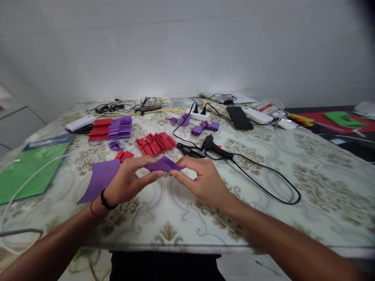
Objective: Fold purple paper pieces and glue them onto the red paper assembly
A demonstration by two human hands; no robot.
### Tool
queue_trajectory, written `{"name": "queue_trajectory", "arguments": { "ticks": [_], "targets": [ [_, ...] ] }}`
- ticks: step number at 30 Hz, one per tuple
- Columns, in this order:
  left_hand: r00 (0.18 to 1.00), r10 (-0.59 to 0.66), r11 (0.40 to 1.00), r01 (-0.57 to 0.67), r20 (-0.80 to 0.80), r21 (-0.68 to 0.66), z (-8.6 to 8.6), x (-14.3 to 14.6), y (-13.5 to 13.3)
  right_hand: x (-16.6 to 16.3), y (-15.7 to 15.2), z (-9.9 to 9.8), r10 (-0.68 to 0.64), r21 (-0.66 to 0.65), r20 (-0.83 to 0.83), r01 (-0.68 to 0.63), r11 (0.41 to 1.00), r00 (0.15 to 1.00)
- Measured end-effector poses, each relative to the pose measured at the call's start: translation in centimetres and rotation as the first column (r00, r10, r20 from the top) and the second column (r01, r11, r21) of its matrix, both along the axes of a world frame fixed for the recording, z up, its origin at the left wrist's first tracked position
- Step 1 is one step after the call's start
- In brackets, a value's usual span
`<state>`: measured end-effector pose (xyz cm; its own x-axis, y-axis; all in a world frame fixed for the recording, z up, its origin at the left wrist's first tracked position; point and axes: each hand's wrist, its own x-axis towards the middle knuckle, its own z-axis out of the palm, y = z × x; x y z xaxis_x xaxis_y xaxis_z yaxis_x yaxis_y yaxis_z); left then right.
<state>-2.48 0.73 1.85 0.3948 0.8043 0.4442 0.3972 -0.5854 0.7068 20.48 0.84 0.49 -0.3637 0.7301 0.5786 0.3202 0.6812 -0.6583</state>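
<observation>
Both hands meet over the table's middle and pinch a folded purple paper piece [163,164]. My left hand [129,182] grips its left end with thumb and fingers closed. My right hand [202,181] pinches its right end. A flat purple paper sheet [100,178] lies just left of my left hand. Behind the hands lies a row of folded red paper pieces [156,143], and beyond my right hand are black scissors [189,150] and a black glue gun [215,147].
Stacks of red and purple folded paper [113,128] sit at the back left. A green sheet [25,170] lies at the left edge. A black cord [271,183] loops to the right. A phone [239,117], a power strip [198,114] and cables crowd the back.
</observation>
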Motion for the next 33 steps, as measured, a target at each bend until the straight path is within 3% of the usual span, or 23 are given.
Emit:
{"name": "queue_trajectory", "arguments": {
  "ticks": [7, 17, 19, 21, 23, 25, 28, 33],
  "targets": [
    [0.996, -0.061, 0.99, 0.069, 0.063, -0.126, -0.2, 0.2, -0.2, -0.3, -0.1, 0.0, 0.108, -0.012, -0.004, -0.108, 0.994, 0.994],
    [0.989, -0.064, 0.956, 0.099, 0.131, -0.278, -0.4, 0.5, 0.1, -0.5, 0.2, -0.2, 0.043, -0.255, -0.034, -0.05, 0.966, 0.999],
    [0.991, -0.024, 0.981, 0.048, 0.13, -0.186, -0.5, 0.5, 0.1, -0.4, 0.5, -0.5, 0.029, -0.22, -0.04, -0.037, 0.975, 0.999],
    [0.995, 0.007, 1.0, -0.009, 0.103, 0.022, -0.5, 0.4, 0.0, -0.3, 0.7, -0.7, 0.025, -0.076, -0.047, -0.028, 0.997, 0.999],
    [0.997, 0.014, 0.968, -0.031, 0.073, 0.248, -0.2, 0.3, -0.2, -0.2, 0.7, -0.9, 0.028, 0.109, -0.049, -0.022, 0.994, 0.998],
    [0.999, -0.003, 0.924, -0.015, 0.045, 0.383, 0.1, 0.2, -0.6, -0.2, 0.7, -0.9, 0.021, 0.254, -0.047, -0.008, 0.967, 0.999],
    [0.999, -0.043, 0.887, 0.031, 0.015, 0.46, 0.5, 0.2, -0.9, -0.2, 0.6, -0.7, -0.003, 0.379, -0.039, 0.017, 0.925, 0.999],
    [0.999, -0.034, 0.876, 0.022, 0.017, 0.483, 0.4, 0.2, -1.0, -0.2, 0.6, -0.5, -0.013, 0.42, -0.044, 0.031, 0.907, 0.999]
  ]
}}
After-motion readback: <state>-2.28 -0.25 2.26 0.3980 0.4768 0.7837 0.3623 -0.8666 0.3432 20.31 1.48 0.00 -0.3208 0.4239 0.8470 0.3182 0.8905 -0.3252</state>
